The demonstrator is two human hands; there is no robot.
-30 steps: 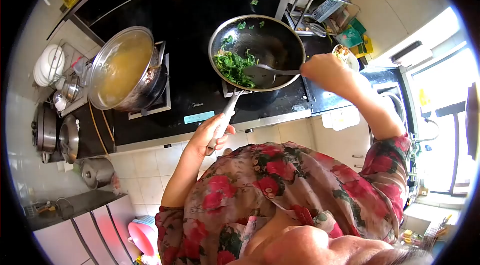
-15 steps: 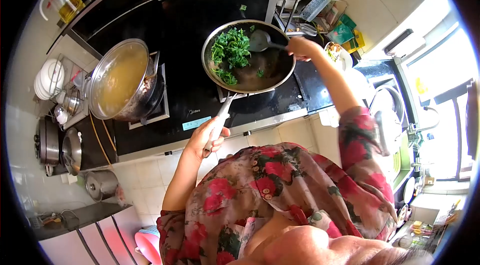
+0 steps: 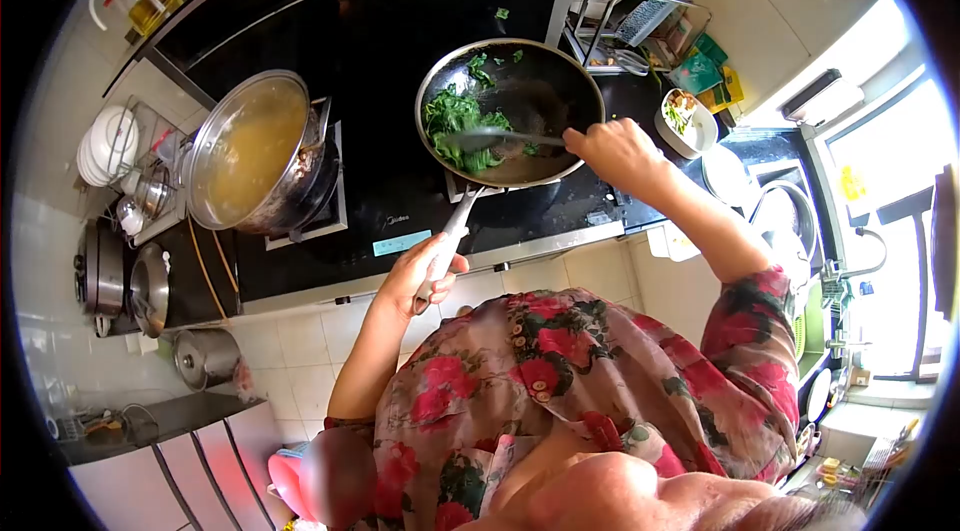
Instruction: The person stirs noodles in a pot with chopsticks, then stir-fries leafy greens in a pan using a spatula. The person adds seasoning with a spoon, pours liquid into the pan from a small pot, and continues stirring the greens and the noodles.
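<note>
Wok (image 3: 556, 96) and pot (image 3: 287, 204) on black stovetop (image 3: 385, 136).

I am looking through the worn camera into a kitchen, most likely a home one: a black glass hob (image 3: 385, 193) carries a wok (image 3: 560, 91) with leafy greens (image 3: 452, 117) in it and a big metal pot (image 3: 272, 217) of cloudy liquid. White plates (image 3: 112, 143) stand at the left of my view, near a lidded pot (image 3: 205, 359), and a grater (image 3: 643, 23) sits among utensils past the wok. Over on the right I see a tap (image 3: 832, 276) beside a bright window (image 3: 890, 321).
</note>
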